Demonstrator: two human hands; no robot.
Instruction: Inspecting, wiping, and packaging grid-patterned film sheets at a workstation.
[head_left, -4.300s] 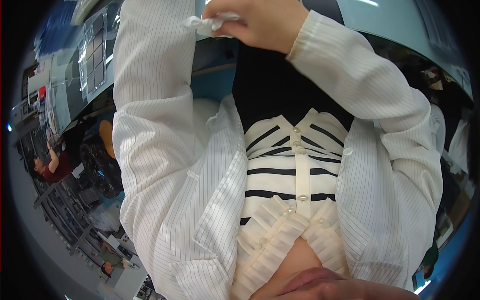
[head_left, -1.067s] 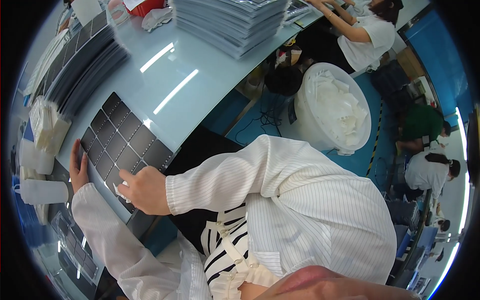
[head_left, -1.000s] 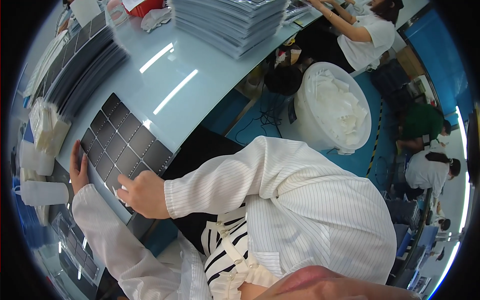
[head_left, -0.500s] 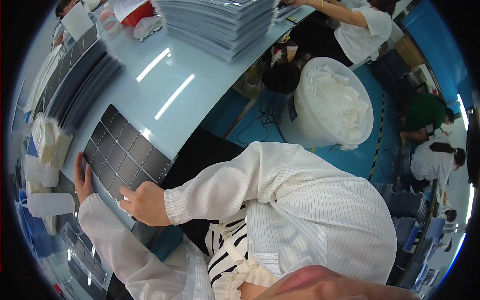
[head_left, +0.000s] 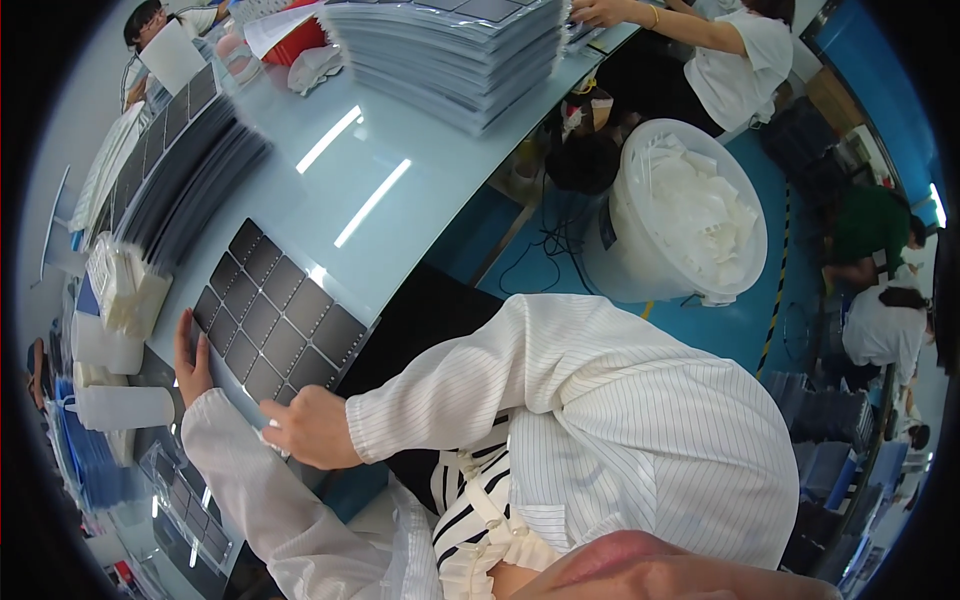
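Observation:
A sheet of dark grey rounded squares (head_left: 282, 318), with rows of small pale dots between them, lies flat on the glossy table. My left hand (head_left: 193, 362) rests at the sheet's left edge, its fingers stretched out. At the sheet's near corner, my right hand (head_left: 315, 428) is closed around a small white wipe (head_left: 270, 430), partly hidden under the fingers.
Beyond the sheet stands a stack of dark sheets (head_left: 200, 185); a taller stack (head_left: 450, 70) is farther back. White plastic jugs (head_left: 125, 408) sit at left. A white bin of pale scraps (head_left: 690, 215) stands beside the table (head_left: 400, 215). Other people work around.
My right hand has slid slightly toward the sheet's near edge with the wipe. My left hand stays at the left edge. The whole view has shifted a little.

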